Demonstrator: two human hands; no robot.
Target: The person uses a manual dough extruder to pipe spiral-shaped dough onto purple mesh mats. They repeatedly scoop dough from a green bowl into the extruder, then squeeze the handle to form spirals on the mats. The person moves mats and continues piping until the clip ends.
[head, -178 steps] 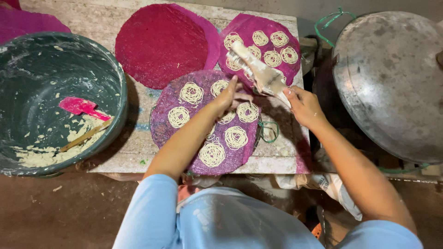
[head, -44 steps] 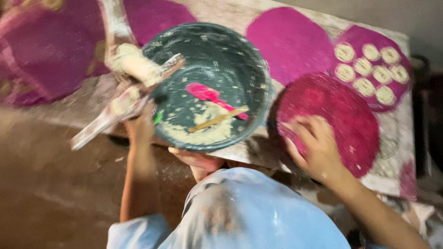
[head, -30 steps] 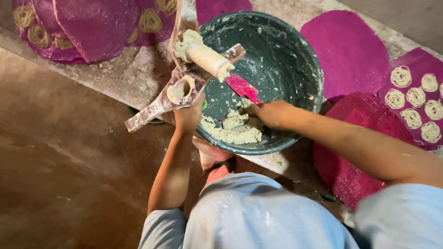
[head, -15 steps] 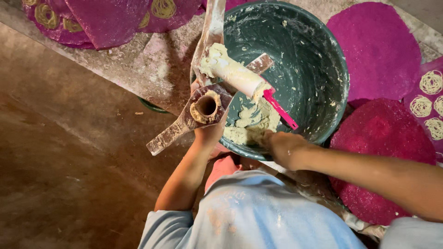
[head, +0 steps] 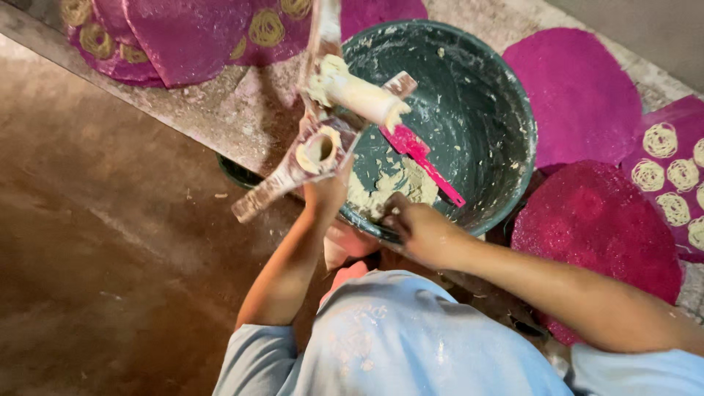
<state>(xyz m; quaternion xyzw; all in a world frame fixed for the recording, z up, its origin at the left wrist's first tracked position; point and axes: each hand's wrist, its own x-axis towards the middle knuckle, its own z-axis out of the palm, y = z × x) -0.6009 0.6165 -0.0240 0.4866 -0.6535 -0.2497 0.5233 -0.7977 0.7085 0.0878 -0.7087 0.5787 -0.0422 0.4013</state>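
My left hand (head: 328,192) grips a wooden dough press (head: 317,150) smeared with dough, held open over the left rim of a dark green basin (head: 506,110). Its hollow cylinder faces up and its pale plunger (head: 361,95) sticks out to the right. My right hand (head: 422,231) reaches into the near side of the basin, with its fingers on the pale dough (head: 396,187) at the bottom. A pink spatula (head: 424,158) lies in the dough just beyond my right fingers.
Round magenta mats (head: 579,92) lie on the stone slab right of the basin, one (head: 678,172) bearing coiled noodle rounds. More mats with coils (head: 191,37) lie at top left. Bare brown floor (head: 95,242) spreads to the left.
The view swung from the mats to the basin. My left hand carried the press over its rim, and my right hand went from a magenta mat into the dough.
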